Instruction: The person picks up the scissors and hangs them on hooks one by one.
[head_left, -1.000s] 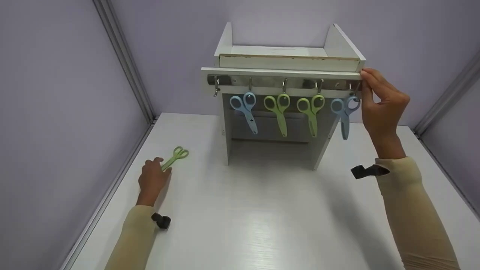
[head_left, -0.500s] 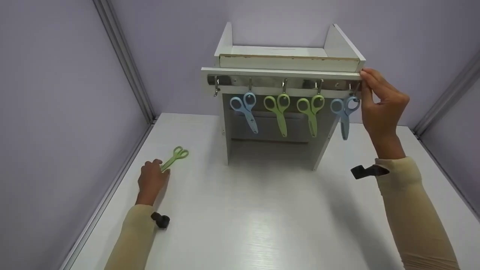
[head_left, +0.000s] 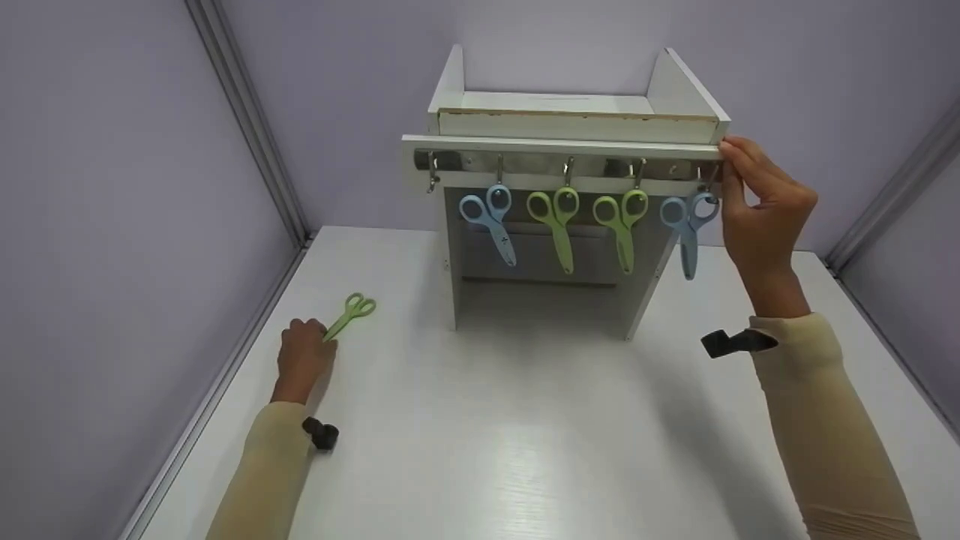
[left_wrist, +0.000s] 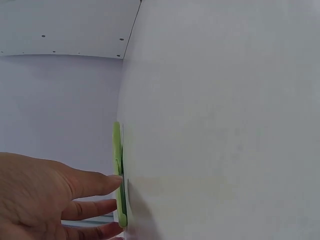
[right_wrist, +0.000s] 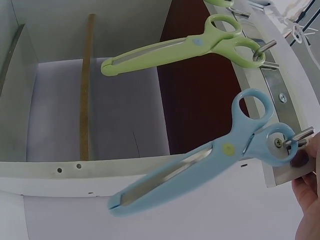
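Your left hand (head_left: 302, 358) touches the green scissors (head_left: 349, 315) with straight fingers, gripping nothing; light, rigid, slippery plastic; pinch the loops at 1 o'clock; your right hand (head_left: 761, 206) pinches the blue scissors (head_left: 686, 225).

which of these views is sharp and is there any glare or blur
Head view: sharp, with soft glare on the table front. Left wrist view: hand and green scissors slightly soft, table washed out. Right wrist view: blue scissors crisp, wide-angle bend at the edges.

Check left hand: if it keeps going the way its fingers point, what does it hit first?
The green scissors on the table. The left hand fingertips are already at the blade end; contact looks likely, though depth is unclear.
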